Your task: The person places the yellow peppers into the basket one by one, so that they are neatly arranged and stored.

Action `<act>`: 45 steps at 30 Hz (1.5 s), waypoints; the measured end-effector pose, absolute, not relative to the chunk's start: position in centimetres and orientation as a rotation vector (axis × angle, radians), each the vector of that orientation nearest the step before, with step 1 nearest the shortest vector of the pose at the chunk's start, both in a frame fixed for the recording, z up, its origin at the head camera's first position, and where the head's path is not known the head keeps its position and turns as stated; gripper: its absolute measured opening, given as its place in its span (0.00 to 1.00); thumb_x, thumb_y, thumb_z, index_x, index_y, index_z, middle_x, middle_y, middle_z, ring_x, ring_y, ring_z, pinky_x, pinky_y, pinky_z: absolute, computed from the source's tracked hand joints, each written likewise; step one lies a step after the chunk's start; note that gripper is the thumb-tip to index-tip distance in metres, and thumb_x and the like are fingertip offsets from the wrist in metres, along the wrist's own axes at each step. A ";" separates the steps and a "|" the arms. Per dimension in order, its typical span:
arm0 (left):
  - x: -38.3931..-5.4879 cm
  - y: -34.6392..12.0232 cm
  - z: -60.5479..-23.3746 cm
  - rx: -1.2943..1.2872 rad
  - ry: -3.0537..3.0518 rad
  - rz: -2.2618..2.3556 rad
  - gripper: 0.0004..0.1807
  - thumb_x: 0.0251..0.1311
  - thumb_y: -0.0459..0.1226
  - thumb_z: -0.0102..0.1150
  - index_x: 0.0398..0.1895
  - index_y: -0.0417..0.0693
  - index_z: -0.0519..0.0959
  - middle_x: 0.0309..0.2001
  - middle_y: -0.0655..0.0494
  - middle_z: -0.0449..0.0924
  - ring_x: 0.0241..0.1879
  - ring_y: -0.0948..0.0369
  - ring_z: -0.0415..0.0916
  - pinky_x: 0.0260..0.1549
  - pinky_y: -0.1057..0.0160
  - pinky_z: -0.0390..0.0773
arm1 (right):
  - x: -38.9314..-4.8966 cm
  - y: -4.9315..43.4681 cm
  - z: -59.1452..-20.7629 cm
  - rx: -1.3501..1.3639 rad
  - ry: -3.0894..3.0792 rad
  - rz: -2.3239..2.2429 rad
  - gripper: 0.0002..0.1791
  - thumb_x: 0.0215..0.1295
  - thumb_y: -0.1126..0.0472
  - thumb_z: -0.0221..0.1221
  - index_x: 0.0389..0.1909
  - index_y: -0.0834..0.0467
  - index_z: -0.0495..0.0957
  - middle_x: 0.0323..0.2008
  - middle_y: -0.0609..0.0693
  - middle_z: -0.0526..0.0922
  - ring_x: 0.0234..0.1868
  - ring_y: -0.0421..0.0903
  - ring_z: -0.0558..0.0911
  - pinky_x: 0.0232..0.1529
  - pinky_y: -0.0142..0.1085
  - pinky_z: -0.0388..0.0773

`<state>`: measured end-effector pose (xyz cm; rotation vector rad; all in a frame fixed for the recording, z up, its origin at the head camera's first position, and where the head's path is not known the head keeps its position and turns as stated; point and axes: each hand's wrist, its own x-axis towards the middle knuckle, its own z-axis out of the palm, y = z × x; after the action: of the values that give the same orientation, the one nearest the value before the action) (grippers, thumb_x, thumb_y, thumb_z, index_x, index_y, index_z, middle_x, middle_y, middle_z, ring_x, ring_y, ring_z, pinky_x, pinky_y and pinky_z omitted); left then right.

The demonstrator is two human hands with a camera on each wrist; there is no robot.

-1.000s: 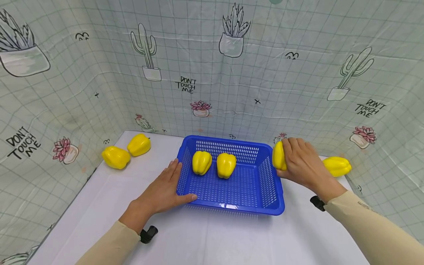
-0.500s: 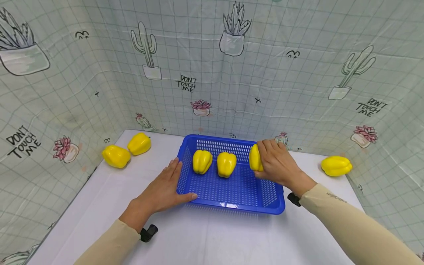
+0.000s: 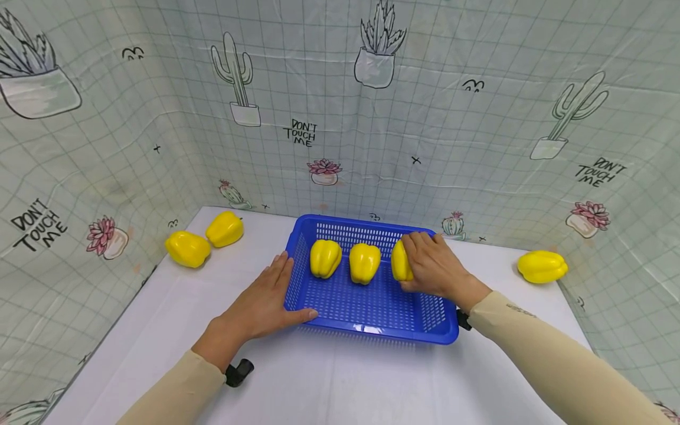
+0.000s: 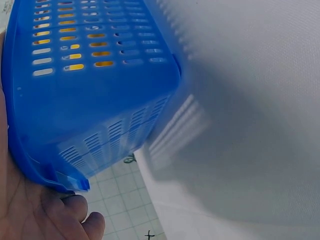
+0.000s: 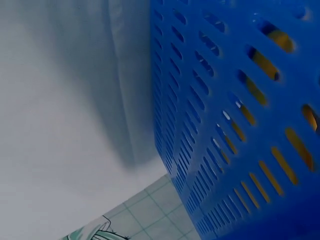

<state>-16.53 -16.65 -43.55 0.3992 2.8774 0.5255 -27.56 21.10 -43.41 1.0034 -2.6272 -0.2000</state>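
Observation:
A blue slotted plastic basket (image 3: 366,327) stands on the white table, with two yellow bell peppers, one on the left (image 3: 326,258) and one in the middle (image 3: 365,263), upright inside it. At the basket's right side, my right hand (image 3: 432,265) grips a third yellow bell pepper (image 3: 401,261) from above and behind, low within the walls. Whether that pepper touches the floor is hidden. My left hand (image 3: 260,301) rests with fingers straight along the left rim, the thumb lying over the front corner. In the left wrist view some fingertips (image 4: 92,225) show past the rim.
Two more yellow bell peppers, a front one (image 3: 188,249) and a rear one (image 3: 225,229), lie at the table's back left. Another bell pepper (image 3: 542,267) lies on its side near the right edge. A patterned sheet (image 3: 361,136) walls in the table's back and sides.
My right hand has carried its pepper leftward over the basket's right rim and then down inside. My left hand has stayed on the rim, and the other peppers lie as before.

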 end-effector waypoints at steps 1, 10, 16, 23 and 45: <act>-16.5 -16.7 -43.5 0.397 2.877 0.525 0.71 0.57 0.78 0.54 0.86 0.38 0.43 0.87 0.40 0.34 0.86 0.43 0.39 0.82 0.43 0.49 | -27.6 21.0 -43.5 1.002 -2.637 -0.207 0.47 0.48 0.34 0.74 0.57 0.65 0.72 0.45 0.59 0.79 0.45 0.57 0.77 0.41 0.47 0.74; -16.6 -16.6 -43.5 0.375 2.876 0.526 0.71 0.56 0.79 0.55 0.86 0.38 0.43 0.87 0.40 0.35 0.86 0.43 0.40 0.82 0.41 0.51 | -27.8 20.6 -44.1 0.994 -2.724 -0.245 0.49 0.51 0.33 0.72 0.61 0.66 0.72 0.49 0.60 0.80 0.49 0.58 0.78 0.45 0.50 0.75; -16.6 -16.6 -43.5 0.378 2.878 0.523 0.71 0.56 0.79 0.54 0.86 0.39 0.43 0.87 0.40 0.35 0.86 0.43 0.40 0.82 0.42 0.51 | -27.8 20.5 -44.5 0.982 -2.754 -0.296 0.49 0.54 0.32 0.70 0.63 0.65 0.72 0.51 0.61 0.80 0.50 0.58 0.78 0.46 0.51 0.77; -16.5 -16.5 -43.4 0.366 2.876 0.525 0.71 0.56 0.79 0.55 0.86 0.39 0.43 0.87 0.40 0.36 0.86 0.43 0.40 0.81 0.41 0.51 | -27.9 20.7 -44.9 0.986 -2.781 -0.300 0.49 0.55 0.32 0.69 0.65 0.66 0.71 0.55 0.62 0.81 0.53 0.58 0.79 0.49 0.52 0.78; -16.5 -16.5 -43.3 0.361 2.876 0.527 0.71 0.56 0.78 0.55 0.86 0.39 0.44 0.87 0.40 0.36 0.85 0.42 0.41 0.81 0.40 0.52 | -28.0 20.7 -45.2 1.006 -2.849 -0.353 0.54 0.55 0.30 0.72 0.68 0.66 0.71 0.56 0.62 0.81 0.54 0.59 0.80 0.52 0.52 0.79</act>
<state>-16.54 -16.45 -43.29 0.3610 2.8757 0.5269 -28.03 20.72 -45.15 1.0059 -2.8492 -0.3527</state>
